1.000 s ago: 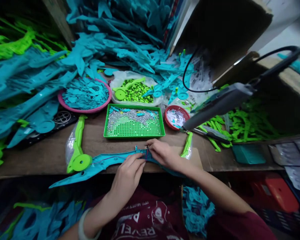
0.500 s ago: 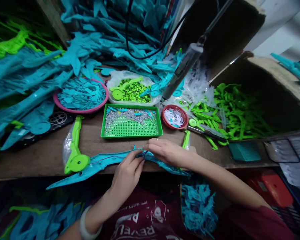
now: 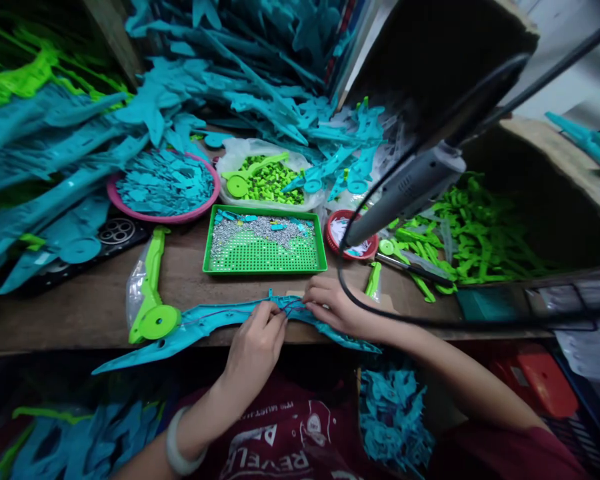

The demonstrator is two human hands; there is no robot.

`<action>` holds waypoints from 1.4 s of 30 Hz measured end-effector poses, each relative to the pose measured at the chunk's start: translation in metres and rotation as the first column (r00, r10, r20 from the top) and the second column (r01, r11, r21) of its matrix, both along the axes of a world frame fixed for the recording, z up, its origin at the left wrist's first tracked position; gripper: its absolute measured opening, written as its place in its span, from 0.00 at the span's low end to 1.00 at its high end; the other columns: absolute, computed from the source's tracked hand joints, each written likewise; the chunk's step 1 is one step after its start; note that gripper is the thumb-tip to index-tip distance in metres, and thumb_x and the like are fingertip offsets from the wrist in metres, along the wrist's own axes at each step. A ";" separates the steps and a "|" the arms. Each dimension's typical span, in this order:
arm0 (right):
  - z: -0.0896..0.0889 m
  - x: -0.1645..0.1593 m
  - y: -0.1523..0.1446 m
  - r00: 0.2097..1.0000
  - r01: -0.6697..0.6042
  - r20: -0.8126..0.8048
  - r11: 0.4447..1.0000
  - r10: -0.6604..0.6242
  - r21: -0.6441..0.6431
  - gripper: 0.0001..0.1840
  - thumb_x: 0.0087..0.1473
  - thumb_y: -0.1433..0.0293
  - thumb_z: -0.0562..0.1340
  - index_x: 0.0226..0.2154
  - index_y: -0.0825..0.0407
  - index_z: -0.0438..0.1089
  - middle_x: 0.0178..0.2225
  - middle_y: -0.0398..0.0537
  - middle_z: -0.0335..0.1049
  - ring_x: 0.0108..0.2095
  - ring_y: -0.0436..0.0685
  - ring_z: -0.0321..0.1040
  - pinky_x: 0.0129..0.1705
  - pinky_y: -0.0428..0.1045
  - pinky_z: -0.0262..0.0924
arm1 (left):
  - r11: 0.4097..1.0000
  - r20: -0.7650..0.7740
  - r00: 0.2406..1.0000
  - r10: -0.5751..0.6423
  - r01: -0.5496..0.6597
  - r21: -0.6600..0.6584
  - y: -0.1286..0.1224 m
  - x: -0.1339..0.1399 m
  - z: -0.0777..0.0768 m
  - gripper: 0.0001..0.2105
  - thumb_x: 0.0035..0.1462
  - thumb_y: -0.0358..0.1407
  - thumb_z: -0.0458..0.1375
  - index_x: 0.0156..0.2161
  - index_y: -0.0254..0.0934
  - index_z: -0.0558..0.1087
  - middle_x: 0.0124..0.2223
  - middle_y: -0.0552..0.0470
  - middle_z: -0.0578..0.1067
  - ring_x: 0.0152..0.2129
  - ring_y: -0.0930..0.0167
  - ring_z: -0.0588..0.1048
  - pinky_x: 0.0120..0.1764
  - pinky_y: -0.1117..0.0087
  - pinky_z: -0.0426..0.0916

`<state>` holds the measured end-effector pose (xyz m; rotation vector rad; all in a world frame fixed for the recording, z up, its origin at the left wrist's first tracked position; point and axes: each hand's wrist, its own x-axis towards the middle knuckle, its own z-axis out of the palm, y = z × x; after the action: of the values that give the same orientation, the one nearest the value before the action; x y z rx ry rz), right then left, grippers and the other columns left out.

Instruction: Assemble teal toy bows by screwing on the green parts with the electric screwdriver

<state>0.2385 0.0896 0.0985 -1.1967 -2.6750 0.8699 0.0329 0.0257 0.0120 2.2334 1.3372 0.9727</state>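
Blue curved half-shell (image 3: 205, 323) lies on the bench in front of the green perforated tray (image 3: 265, 271), on the wearer's side, apart from it. Thin wires (image 3: 293, 304), reddish-purple and blue, run along its channel and loop loose below the tray's right half.

Left hand (image 3: 255, 340): fingers nearly together, tips at the wires on the shell; pinching or only pressing, cannot tell. Right hand (image 3: 333, 308), below the tray's right corner: fingers bent, thumb and forefinger seemingly closed on the wires.

Risks, as judged: the crossed wires could tangle or slip out of the channel if one hand pulls while the other slackens. Too hard a tug could strain whatever the wires join. The black power cable (image 3: 353, 293), right of the tray, crosses the right wrist in view; contact can't be judged, but a swing could snag it.

Against half a second ago: the right hand has shifted away from the left, baring more wire between them. The hanging grey electric screwdriver (image 3: 410, 193), right of the tray, leans farther right.
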 end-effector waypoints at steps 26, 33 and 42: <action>-0.032 -0.009 -0.011 1.000 0.025 -0.014 0.878 -0.021 0.479 0.15 0.67 0.76 0.49 0.37 0.55 0.70 0.42 0.60 0.71 0.42 0.60 0.66 0.41 0.54 0.65 | 0.989 -0.297 0.954 -0.036 0.077 0.127 0.011 -0.002 0.007 0.12 0.66 0.25 0.49 0.48 0.33 0.74 0.36 0.49 0.72 0.30 0.66 0.73 0.31 0.66 0.71; -0.063 -0.022 -0.011 0.856 0.321 -0.445 0.945 -0.262 0.062 0.05 0.60 0.72 0.64 0.31 0.52 0.73 0.32 0.48 0.77 0.36 0.55 0.72 0.40 0.52 0.66 | 0.981 -0.218 0.976 -0.025 0.065 0.181 -0.014 -0.003 -0.002 0.13 0.65 0.25 0.51 0.52 0.28 0.71 0.39 0.45 0.75 0.36 0.63 0.73 0.39 0.62 0.71; -0.069 -0.027 -0.001 0.816 0.328 -0.488 0.943 -0.311 -0.054 0.06 0.56 0.74 0.67 0.28 0.52 0.75 0.32 0.48 0.78 0.37 0.56 0.73 0.40 0.52 0.66 | 0.980 -0.278 0.960 -0.027 0.080 0.181 -0.005 -0.004 0.005 0.16 0.64 0.22 0.47 0.51 0.34 0.71 0.34 0.50 0.73 0.32 0.65 0.73 0.34 0.64 0.70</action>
<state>0.2115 0.0884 0.0297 -1.1762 -2.0049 0.9185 0.0289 0.0211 0.0174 2.6153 1.3341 0.8249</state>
